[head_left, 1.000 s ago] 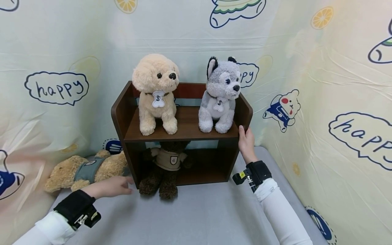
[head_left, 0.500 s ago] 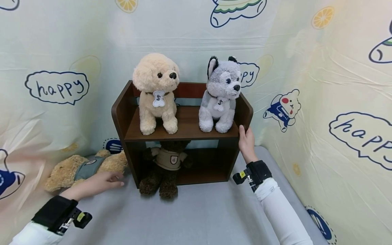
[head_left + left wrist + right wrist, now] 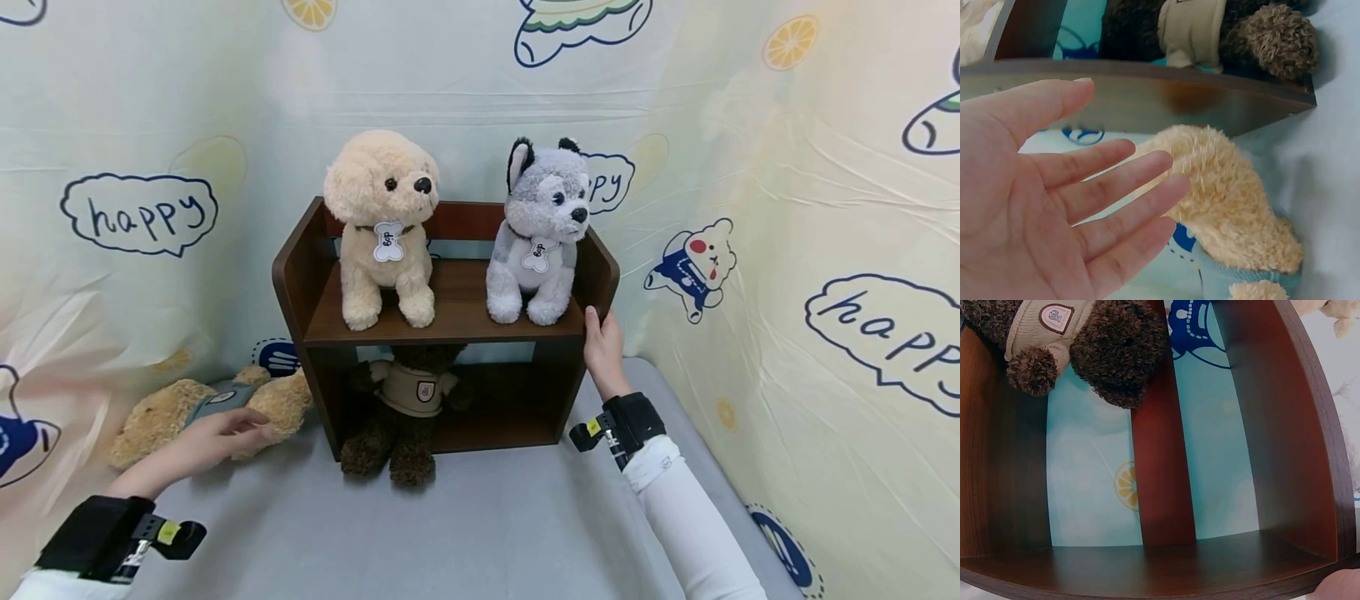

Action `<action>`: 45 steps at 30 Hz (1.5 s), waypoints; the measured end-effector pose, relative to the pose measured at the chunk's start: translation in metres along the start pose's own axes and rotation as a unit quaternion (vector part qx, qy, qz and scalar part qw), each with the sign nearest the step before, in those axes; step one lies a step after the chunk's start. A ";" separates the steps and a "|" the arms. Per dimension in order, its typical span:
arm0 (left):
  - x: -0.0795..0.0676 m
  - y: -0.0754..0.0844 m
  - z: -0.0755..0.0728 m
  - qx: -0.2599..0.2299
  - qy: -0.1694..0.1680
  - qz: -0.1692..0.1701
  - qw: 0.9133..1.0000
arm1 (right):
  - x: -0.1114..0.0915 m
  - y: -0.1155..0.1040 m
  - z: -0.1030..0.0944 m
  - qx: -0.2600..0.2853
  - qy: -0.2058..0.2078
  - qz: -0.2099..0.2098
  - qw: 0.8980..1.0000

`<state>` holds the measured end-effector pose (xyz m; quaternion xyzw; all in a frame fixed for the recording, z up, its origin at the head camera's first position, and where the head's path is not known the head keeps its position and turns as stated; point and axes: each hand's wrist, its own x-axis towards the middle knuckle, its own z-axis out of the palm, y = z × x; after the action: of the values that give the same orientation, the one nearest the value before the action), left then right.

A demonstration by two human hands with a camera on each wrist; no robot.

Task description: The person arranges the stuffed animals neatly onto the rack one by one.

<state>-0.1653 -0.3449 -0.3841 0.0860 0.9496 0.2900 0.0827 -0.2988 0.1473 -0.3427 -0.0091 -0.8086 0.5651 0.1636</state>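
A tan teddy bear (image 3: 281, 404) in a blue-grey sweater lies on its side at the left, beside a dark brown two-tier shelf (image 3: 442, 333). My left hand (image 3: 213, 437) is over this bear in the head view. Its fingers are spread and straight in the left wrist view, with the bear's fur (image 3: 1222, 187) just past the fingertips. My right hand (image 3: 606, 354) grips the shelf's right side panel, thumb on the front edge. Inside the lower tier sits a dark brown teddy bear (image 3: 408, 400) in a beige sweater, its head mostly hidden by the upper board.
A cream plush dog (image 3: 386, 225) sits at the left of the upper tier, a grey husky plush (image 3: 536, 242) at its right. Both wear bone-shaped tags. The shelf stands on a grey-covered surface (image 3: 480, 525), against a printed curtain (image 3: 247, 83) at the back and sides.
My left hand has moved left from the shelf's lower left corner to over the tan teddy bear. My right hand and the shelf have stayed in place.
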 end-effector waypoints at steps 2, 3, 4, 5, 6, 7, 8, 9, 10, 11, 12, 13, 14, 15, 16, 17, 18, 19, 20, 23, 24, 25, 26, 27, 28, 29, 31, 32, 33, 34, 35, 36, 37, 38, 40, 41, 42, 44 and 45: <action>-0.001 -0.005 -0.002 -0.016 0.003 -0.005 1.000 | 0.000 0.000 0.000 0.003 0.000 0.000 1.000; -0.002 -0.007 -0.003 -0.027 0.004 -0.009 1.000 | 0.000 0.000 0.000 0.002 0.000 -0.002 1.000; -0.003 -0.009 -0.004 -0.038 0.003 -0.020 0.999 | 0.000 0.000 0.000 0.003 0.000 -0.002 1.000; -0.004 -0.012 -0.005 -0.051 0.002 -0.030 0.998 | 0.000 0.000 0.000 0.003 -0.001 -0.002 1.000; -0.004 -0.014 -0.006 -0.065 0.000 -0.040 0.997 | 0.000 0.000 0.000 0.002 -0.002 -0.003 1.000; -0.005 -0.017 -0.007 -0.080 -0.002 -0.047 0.996 | 0.000 0.000 0.000 0.002 -0.002 -0.003 1.000; -0.006 -0.019 -0.009 -0.087 -0.002 -0.056 0.995 | 0.000 0.000 0.000 0.001 -0.002 -0.003 1.000; -0.006 -0.021 -0.010 -0.094 -0.004 -0.067 0.993 | 0.000 0.000 0.000 0.000 -0.002 -0.003 1.000; -0.007 -0.023 -0.011 -0.101 -0.002 -0.076 0.992 | 0.000 0.000 0.000 0.001 -0.001 -0.002 1.000; -0.007 -0.026 -0.012 -0.110 -0.001 -0.079 0.991 | -0.001 0.000 0.000 0.001 0.000 -0.001 1.000; -0.008 -0.028 -0.014 -0.119 0.001 -0.084 0.989 | -0.001 -0.001 0.000 0.001 0.000 -0.001 1.000; -0.009 -0.031 -0.015 -0.130 0.000 -0.088 0.988 | -0.001 -0.001 0.000 0.000 0.001 0.000 1.000; -0.010 -0.033 -0.015 -0.138 -0.001 -0.092 0.986 | -0.001 0.000 0.000 0.000 0.000 0.000 1.000; -0.011 -0.036 -0.016 -0.149 -0.003 -0.096 0.984 | -0.001 0.000 0.000 0.000 0.000 0.000 1.000; -0.011 -0.038 -0.017 -0.159 -0.002 -0.100 0.982 | -0.001 0.000 0.000 0.002 0.000 0.001 1.000; -0.012 -0.041 -0.017 -0.168 -0.003 -0.103 0.980 | -0.001 0.000 0.000 0.003 0.000 0.000 1.000; -0.012 -0.044 -0.018 -0.176 -0.002 -0.107 0.978 | -0.001 0.000 -0.001 0.004 0.000 -0.001 1.000; -0.013 -0.046 -0.018 -0.185 0.001 -0.110 0.977 | -0.001 0.000 -0.001 0.006 0.000 -0.001 1.000; -0.013 -0.049 -0.018 -0.192 0.006 -0.112 0.975 | -0.001 0.000 -0.001 0.007 -0.001 -0.001 1.000; -0.015 -0.056 -0.018 -0.213 0.023 -0.119 0.970 | -0.001 0.000 -0.001 0.009 0.000 -0.003 1.000; -0.015 -0.059 -0.018 -0.223 0.027 -0.119 0.967 | -0.001 0.000 -0.001 0.008 0.000 -0.003 1.000; -0.016 -0.062 -0.018 -0.234 0.030 -0.116 0.965 | -0.001 0.000 -0.001 0.007 0.001 -0.003 1.000; -0.017 -0.065 -0.017 -0.244 0.031 -0.115 0.962 | -0.001 0.000 -0.001 0.008 0.001 -0.003 1.000; -0.018 -0.067 -0.016 -0.257 0.033 -0.115 0.959 | -0.001 0.001 -0.001 0.009 0.002 -0.002 1.000; -0.019 -0.070 -0.016 -0.274 0.036 -0.114 0.954 | -0.001 0.001 -0.001 0.010 0.003 -0.002 1.000; -0.020 -0.073 -0.015 -0.291 0.039 -0.113 0.949 | -0.001 0.001 -0.001 0.012 0.004 0.000 1.000; -0.021 -0.079 -0.013 -0.350 0.045 -0.115 0.929 | -0.001 0.002 -0.001 0.015 0.006 0.000 1.000; -0.022 -0.081 -0.012 -0.383 0.048 -0.118 0.915 | -0.001 0.002 -0.001 0.016 0.007 -0.001 1.000; -0.023 -0.083 -0.011 -0.419 0.050 -0.118 0.899 | -0.001 0.002 -0.001 0.016 0.009 -0.001 1.000; -0.023 -0.085 -0.010 -0.454 0.052 -0.121 0.881 | -0.001 0.002 -0.001 0.015 0.009 -0.002 1.000; -0.023 -0.087 -0.009 -0.485 0.052 -0.123 0.864 | -0.001 0.003 -0.001 0.013 0.009 -0.002 1.000; -0.023 -0.089 -0.009 -0.515 0.054 -0.127 0.846 | 0.000 0.003 0.000 0.011 0.010 -0.003 1.000; -0.023 -0.091 -0.007 -0.535 0.054 -0.129 0.833 | 0.000 0.003 0.000 0.009 0.010 -0.004 1.000; -0.023 -0.093 -0.006 -0.548 0.054 -0.128 0.825 | -0.001 0.003 0.000 0.008 0.011 -0.005 1.000; -0.023 -0.098 -0.004 -0.571 0.056 -0.124 0.809 | -0.001 0.003 0.000 0.007 0.012 -0.007 1.000; -0.023 -0.101 -0.003 -0.580 0.057 -0.121 0.804 | -0.001 0.003 0.000 0.008 0.013 -0.009 1.000; -0.023 -0.103 -0.002 -0.592 0.059 -0.120 0.795 | -0.001 0.003 0.000 0.008 0.013 -0.010 1.000; -0.023 -0.109 0.000 -0.613 0.066 -0.116 0.779 | -0.001 0.003 -0.001 0.010 0.013 -0.013 1.000; -0.022 -0.111 0.000 -0.624 0.070 -0.120 0.769 | 0.000 0.003 0.000 0.009 0.012 -0.014 1.000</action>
<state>-0.1569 -0.4401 -0.4446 -0.1197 0.5656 0.8114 0.0859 -0.2987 0.1487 -0.3454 -0.0032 -0.8012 0.5702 0.1815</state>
